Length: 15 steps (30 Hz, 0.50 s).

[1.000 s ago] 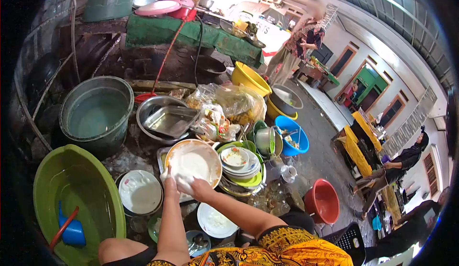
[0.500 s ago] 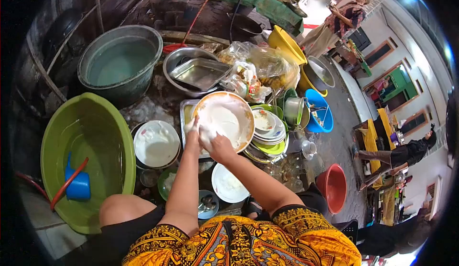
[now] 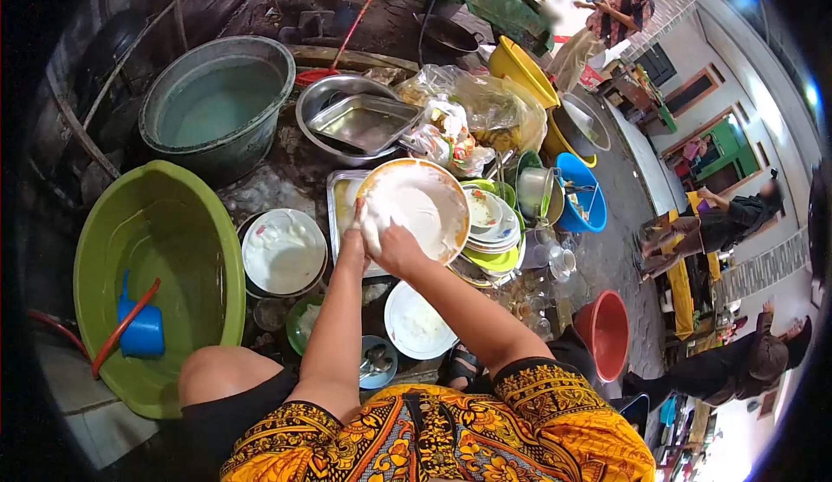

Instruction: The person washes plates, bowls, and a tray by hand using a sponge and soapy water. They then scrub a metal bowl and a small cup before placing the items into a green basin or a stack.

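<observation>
A large plate with an orange-patterned rim [image 3: 433, 213], its inside coated in white suds, is tilted up in front of me. My left hand [image 3: 354, 241] is closed on the plate's left edge. My right hand [image 3: 392, 244] lies over the plate's lower left part, closed, its fingers covered in thick foam that hides whatever they hold. Below the plate rests a white plate with suds [image 3: 419, 330]. To the left stands a foamy white bowl [image 3: 284, 252], and behind my hands lies a metal tray [image 3: 341, 189].
A green tub of water [image 3: 195, 231] holding a blue dipper [image 3: 142, 333] is at left. Behind it stands a grey tub [image 3: 260, 148]. Stacked dishes [image 3: 496, 261], a blue basin [image 3: 579, 192] and a red bucket [image 3: 601, 336] are at right. Several people stand beyond.
The plate and both hands have shifted slightly right in view. My right hand has moved a little over the suds. People in the background have changed position.
</observation>
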Each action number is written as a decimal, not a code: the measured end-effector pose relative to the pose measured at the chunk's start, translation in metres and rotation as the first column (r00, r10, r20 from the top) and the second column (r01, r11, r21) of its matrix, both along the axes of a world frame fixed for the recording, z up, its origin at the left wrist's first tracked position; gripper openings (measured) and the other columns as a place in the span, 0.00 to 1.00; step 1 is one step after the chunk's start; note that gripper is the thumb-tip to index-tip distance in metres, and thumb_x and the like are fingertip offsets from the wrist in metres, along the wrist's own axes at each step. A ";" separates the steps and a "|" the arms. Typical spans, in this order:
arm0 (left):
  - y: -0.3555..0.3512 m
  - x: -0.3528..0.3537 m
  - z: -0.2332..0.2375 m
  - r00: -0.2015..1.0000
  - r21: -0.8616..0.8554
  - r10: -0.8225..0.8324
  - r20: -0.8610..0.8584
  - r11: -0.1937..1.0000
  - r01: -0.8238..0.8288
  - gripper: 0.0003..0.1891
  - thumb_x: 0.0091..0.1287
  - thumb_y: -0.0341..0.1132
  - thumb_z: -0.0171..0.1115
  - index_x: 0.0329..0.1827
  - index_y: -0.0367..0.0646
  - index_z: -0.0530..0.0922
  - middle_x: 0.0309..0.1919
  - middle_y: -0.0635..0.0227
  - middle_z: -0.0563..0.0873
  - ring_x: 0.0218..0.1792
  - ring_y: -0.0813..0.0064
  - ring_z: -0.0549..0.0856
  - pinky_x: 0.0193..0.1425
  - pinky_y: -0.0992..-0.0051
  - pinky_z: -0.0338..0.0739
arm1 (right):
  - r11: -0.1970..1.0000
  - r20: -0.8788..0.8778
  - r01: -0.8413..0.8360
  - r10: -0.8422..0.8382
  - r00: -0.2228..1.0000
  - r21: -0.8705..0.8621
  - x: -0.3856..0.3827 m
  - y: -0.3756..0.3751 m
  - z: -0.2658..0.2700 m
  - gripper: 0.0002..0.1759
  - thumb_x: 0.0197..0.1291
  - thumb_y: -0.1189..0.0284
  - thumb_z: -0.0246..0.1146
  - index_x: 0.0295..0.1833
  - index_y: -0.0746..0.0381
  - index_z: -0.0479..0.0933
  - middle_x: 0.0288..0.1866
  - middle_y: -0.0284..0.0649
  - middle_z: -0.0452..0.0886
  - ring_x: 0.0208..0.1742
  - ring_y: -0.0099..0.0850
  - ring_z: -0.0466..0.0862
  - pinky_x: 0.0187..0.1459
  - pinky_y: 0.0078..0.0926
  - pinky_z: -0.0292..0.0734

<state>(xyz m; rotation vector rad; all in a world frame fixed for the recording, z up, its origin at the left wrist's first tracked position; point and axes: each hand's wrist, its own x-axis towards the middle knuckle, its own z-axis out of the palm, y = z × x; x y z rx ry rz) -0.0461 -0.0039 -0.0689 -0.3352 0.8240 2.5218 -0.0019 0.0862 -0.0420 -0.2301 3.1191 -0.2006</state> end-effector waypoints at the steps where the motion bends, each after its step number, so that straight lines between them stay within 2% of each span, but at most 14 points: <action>1: -0.002 -0.006 -0.014 0.999 -0.046 -0.010 0.048 0.999 0.013 0.30 0.56 0.54 0.56 0.53 0.40 0.69 0.39 0.65 0.79 0.38 0.70 0.78 0.43 0.72 0.72 | 0.994 0.039 -0.110 0.109 0.993 0.028 0.008 -0.003 0.007 0.13 0.46 0.72 0.55 0.38 0.66 0.75 0.30 0.52 0.77 0.33 0.44 0.79 0.36 0.40 0.73; 2: -0.005 -0.016 -0.035 0.995 -0.094 -0.019 0.096 0.995 0.029 0.28 0.55 0.51 0.59 0.53 0.40 0.69 0.40 0.65 0.79 0.39 0.69 0.78 0.44 0.71 0.72 | 0.993 0.044 -0.118 0.117 0.992 0.022 0.013 0.001 0.015 0.13 0.46 0.72 0.55 0.38 0.66 0.75 0.30 0.52 0.77 0.33 0.44 0.79 0.36 0.40 0.73; 3: -0.008 -0.027 -0.054 0.976 -0.057 -0.064 0.207 0.995 0.077 0.26 0.55 0.49 0.59 0.52 0.40 0.70 0.39 0.65 0.79 0.38 0.69 0.78 0.44 0.69 0.72 | 0.993 0.141 -0.115 0.113 0.983 0.002 0.020 0.010 0.024 0.14 0.46 0.70 0.56 0.39 0.65 0.75 0.30 0.51 0.77 0.33 0.44 0.79 0.36 0.39 0.73; 4: -0.016 -0.025 -0.048 0.995 -0.014 -0.042 0.085 0.999 0.044 0.26 0.56 0.51 0.57 0.51 0.41 0.69 0.41 0.64 0.79 0.40 0.67 0.78 0.43 0.63 0.74 | 0.994 0.236 -0.108 0.109 0.966 -0.014 0.025 0.019 0.030 0.14 0.46 0.68 0.57 0.39 0.63 0.75 0.29 0.50 0.77 0.33 0.43 0.79 0.36 0.38 0.73; 5: -0.023 -0.021 -0.041 0.998 -0.097 -0.014 0.054 0.995 0.019 0.27 0.57 0.51 0.56 0.52 0.41 0.69 0.43 0.63 0.78 0.42 0.68 0.78 0.45 0.63 0.73 | 0.991 0.005 -0.080 0.081 0.997 -0.103 0.022 0.036 0.018 0.13 0.45 0.66 0.59 0.38 0.60 0.77 0.29 0.48 0.78 0.32 0.40 0.79 0.35 0.36 0.74; 6: -0.026 -0.016 -0.019 1.000 -0.170 0.004 0.009 0.985 -0.002 0.27 0.57 0.52 0.55 0.54 0.41 0.68 0.45 0.63 0.77 0.44 0.68 0.77 0.47 0.64 0.72 | 0.998 -0.047 -0.034 0.036 0.998 0.043 0.016 0.047 0.025 0.11 0.47 0.67 0.57 0.36 0.59 0.78 0.29 0.46 0.78 0.31 0.39 0.80 0.34 0.36 0.74; 8: -0.016 -0.020 -0.033 0.997 -0.108 -0.015 -0.079 0.994 0.006 0.29 0.59 0.53 0.53 0.57 0.41 0.66 0.51 0.63 0.74 0.49 0.68 0.75 0.53 0.66 0.69 | 0.952 0.002 0.248 -0.253 0.968 0.178 -0.012 0.073 0.017 0.10 0.49 0.70 0.53 0.35 0.59 0.78 0.28 0.43 0.79 0.29 0.38 0.80 0.33 0.36 0.75; 9: -0.010 -0.018 -0.027 0.996 -0.126 -0.034 -0.083 0.992 0.023 0.30 0.59 0.54 0.52 0.57 0.40 0.66 0.50 0.63 0.74 0.49 0.69 0.74 0.53 0.67 0.68 | 0.936 -0.093 0.330 -0.320 0.943 0.126 -0.017 0.066 0.028 0.11 0.50 0.72 0.50 0.35 0.62 0.77 0.27 0.43 0.79 0.28 0.38 0.80 0.32 0.37 0.75; 10: -0.006 -0.013 -0.012 0.995 -0.149 -0.053 -0.089 0.988 0.039 0.30 0.59 0.54 0.51 0.56 0.39 0.66 0.49 0.63 0.75 0.49 0.69 0.74 0.53 0.68 0.68 | 0.911 -0.125 0.361 -0.342 0.931 0.200 -0.017 0.054 0.033 0.10 0.48 0.72 0.51 0.33 0.61 0.76 0.27 0.44 0.79 0.30 0.40 0.79 0.32 0.40 0.73; 11: -0.011 -0.001 0.034 0.989 -0.268 -0.142 0.035 0.952 0.146 0.30 0.60 0.55 0.50 0.57 0.40 0.65 0.49 0.63 0.75 0.49 0.70 0.74 0.53 0.67 0.68 | 0.908 -0.108 0.393 -0.380 0.919 0.149 -0.032 0.061 -0.002 0.09 0.44 0.75 0.51 0.31 0.65 0.76 0.28 0.47 0.78 0.30 0.42 0.79 0.32 0.41 0.73; 12: -0.017 0.012 0.070 0.964 -0.376 -0.204 0.168 0.891 0.254 0.31 0.60 0.55 0.49 0.58 0.40 0.64 0.49 0.63 0.74 0.49 0.70 0.74 0.53 0.67 0.68 | 0.957 -0.116 0.289 -0.285 0.951 0.015 -0.042 0.065 -0.039 0.09 0.41 0.74 0.53 0.28 0.67 0.76 0.29 0.51 0.77 0.31 0.44 0.79 0.33 0.41 0.73; 13: -0.006 0.009 0.045 0.985 -0.348 -0.155 0.073 0.922 0.171 0.30 0.60 0.55 0.48 0.57 0.40 0.65 0.49 0.63 0.75 0.49 0.70 0.74 0.53 0.67 0.68 | 0.972 0.075 0.234 -0.236 0.969 0.030 -0.021 0.017 0.026 0.17 0.48 0.71 0.51 0.42 0.70 0.72 0.33 0.57 0.76 0.35 0.46 0.79 0.35 0.42 0.73; 14: 0.003 0.002 0.008 0.996 -0.313 -0.094 -0.011 0.946 0.085 0.30 0.61 0.56 0.48 0.57 0.41 0.65 0.49 0.63 0.75 0.48 0.70 0.75 0.52 0.67 0.69 | 0.991 0.141 0.131 -0.128 0.982 -0.014 -0.008 0.000 0.041 0.17 0.49 0.69 0.52 0.42 0.69 0.72 0.34 0.57 0.76 0.34 0.47 0.79 0.36 0.41 0.74; 15: 0.006 -0.004 -0.015 0.995 -0.174 -0.026 -0.101 0.985 0.008 0.29 0.61 0.55 0.47 0.56 0.40 0.66 0.48 0.63 0.75 0.47 0.70 0.75 0.51 0.68 0.70 | 0.994 0.137 0.105 -0.101 0.985 -0.024 0.002 -0.009 0.040 0.18 0.49 0.68 0.53 0.44 0.68 0.72 0.34 0.57 0.76 0.34 0.47 0.79 0.35 0.42 0.73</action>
